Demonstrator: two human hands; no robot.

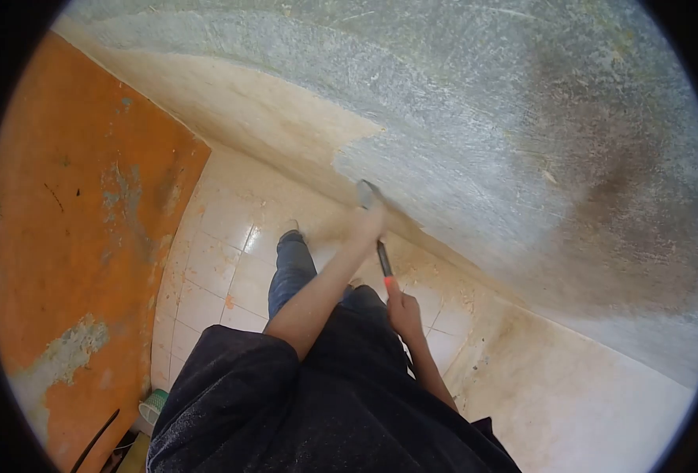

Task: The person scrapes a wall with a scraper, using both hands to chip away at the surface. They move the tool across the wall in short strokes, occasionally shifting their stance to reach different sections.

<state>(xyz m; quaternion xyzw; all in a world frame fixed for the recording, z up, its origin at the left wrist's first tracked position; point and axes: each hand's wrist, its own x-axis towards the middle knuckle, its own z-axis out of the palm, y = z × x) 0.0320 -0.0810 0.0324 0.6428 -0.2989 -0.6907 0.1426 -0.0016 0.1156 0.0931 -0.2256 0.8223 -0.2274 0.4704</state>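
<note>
Dark scraper [383, 258] — grey blade [364, 194], red handle [390, 283]
Left hand [370, 224] near the blade, right hand [405, 314] at the handle — both grips clamped on the scraper.

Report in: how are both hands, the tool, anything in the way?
Left hand clasping tool near its head, right hand on red grip. Head close to patchy wall, contact unclear. Nothing visibly in the way.
</note>
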